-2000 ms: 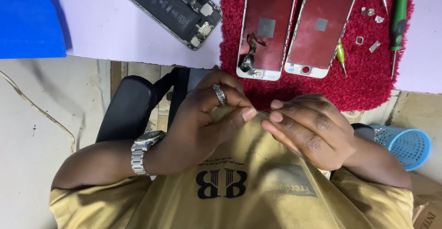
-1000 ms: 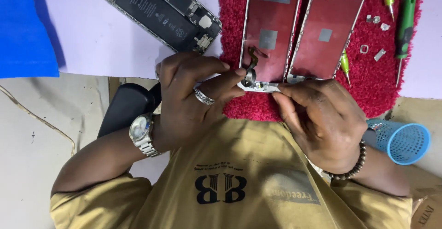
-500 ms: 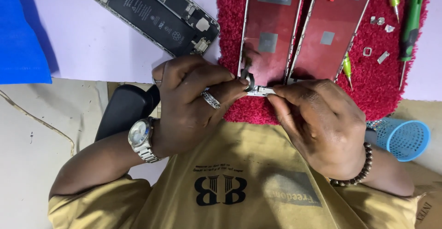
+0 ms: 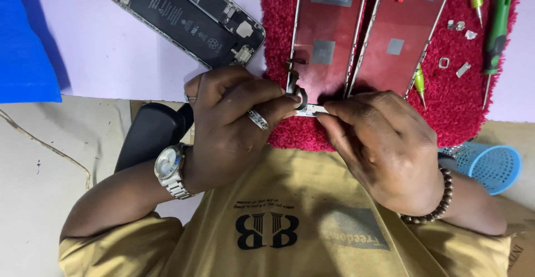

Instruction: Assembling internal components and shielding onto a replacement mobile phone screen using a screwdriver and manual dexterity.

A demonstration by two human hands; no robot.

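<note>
Two phone screen panels lie face down on a red mat [image 4: 457, 104]. My left hand [image 4: 234, 121] and my right hand [image 4: 384, 143] meet at the near end of the left screen panel [image 4: 326, 43]. Both pinch that panel's bottom edge, where a small round button part with a flex cable [image 4: 295, 90] sits between my fingertips. The right screen panel [image 4: 407, 37] lies beside it, just beyond my right hand. A ring is on my left hand, a watch on the left wrist, a bead bracelet on the right wrist.
An opened phone body [image 4: 186, 18] with its battery showing lies on the pale purple table at upper left. A green screwdriver [image 4: 496, 23], a smaller yellow-green driver [image 4: 419, 79] and small metal parts [image 4: 454, 65] rest on the mat at right. A blue mesh cup [image 4: 493, 165] stands at lower right, a blue sheet [image 4: 25, 37] at far left.
My hands rose from my lap to the near edge of the left screen panel and took hold of it. Over the last half second they have barely shifted.
</note>
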